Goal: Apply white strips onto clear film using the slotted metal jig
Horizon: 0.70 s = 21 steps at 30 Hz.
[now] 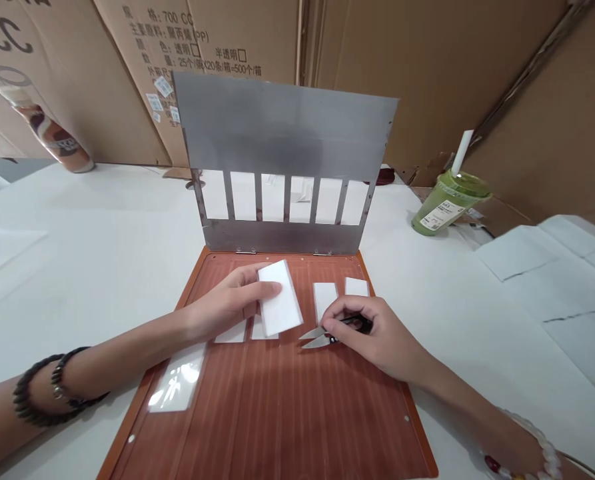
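Note:
My left hand point(244, 290) pinches a white rectangular card point(281, 303), thumb on its face, tilted above the reddish-brown board point(297, 407). In my right hand point(372, 327) is a pair of small thread snips point(317, 341) with black handles, its blades parted and pointing left toward the card. Under and beside my hands, more white cards lie on the board: one point(326, 299) and another point(356, 287) near my right hand, others partly covered by my left hand and its card. A glossy clear sleeve point(177, 380) rests at the board's left side.
A grey metal plate point(287, 127) with several rectangular slots stands hinged upright at the board's back edge. A green drink cup with a straw point(444, 203) stands at right, a bottle point(57, 137) at back left. White sheets point(557, 280) lie right; cardboard boxes point(427, 73) line the back.

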Motion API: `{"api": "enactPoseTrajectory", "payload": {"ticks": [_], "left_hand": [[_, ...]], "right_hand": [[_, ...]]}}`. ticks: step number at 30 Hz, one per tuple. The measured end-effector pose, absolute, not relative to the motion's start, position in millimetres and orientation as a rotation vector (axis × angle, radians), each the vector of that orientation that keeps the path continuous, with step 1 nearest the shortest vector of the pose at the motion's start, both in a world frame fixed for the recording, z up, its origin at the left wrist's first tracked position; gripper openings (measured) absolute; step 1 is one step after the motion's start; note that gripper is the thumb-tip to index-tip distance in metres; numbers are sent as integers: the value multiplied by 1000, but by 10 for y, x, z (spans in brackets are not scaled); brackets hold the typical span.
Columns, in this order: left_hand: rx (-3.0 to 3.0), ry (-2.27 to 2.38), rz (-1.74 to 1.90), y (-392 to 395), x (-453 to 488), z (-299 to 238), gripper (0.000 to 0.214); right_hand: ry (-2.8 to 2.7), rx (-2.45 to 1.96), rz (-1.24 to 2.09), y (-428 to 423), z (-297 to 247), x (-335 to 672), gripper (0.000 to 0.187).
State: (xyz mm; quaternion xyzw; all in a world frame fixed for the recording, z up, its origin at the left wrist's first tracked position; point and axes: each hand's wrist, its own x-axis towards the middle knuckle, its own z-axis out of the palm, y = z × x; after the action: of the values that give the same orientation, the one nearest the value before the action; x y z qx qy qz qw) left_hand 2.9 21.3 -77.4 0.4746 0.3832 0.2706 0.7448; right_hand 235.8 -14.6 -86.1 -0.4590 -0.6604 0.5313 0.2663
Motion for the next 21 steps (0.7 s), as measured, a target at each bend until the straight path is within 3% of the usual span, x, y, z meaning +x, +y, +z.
{"api": "enactPoseTrajectory", "payload": {"ticks": [10, 21], "left_hand": [[1114, 808, 726, 227, 71, -938, 12], [1186, 767, 708, 240, 56, -964, 17]], "right_hand": [[-1750, -1274, 1289, -230, -931, 2335, 14], [-1810, -1218, 1214, -232, -930, 2300, 15]]}}
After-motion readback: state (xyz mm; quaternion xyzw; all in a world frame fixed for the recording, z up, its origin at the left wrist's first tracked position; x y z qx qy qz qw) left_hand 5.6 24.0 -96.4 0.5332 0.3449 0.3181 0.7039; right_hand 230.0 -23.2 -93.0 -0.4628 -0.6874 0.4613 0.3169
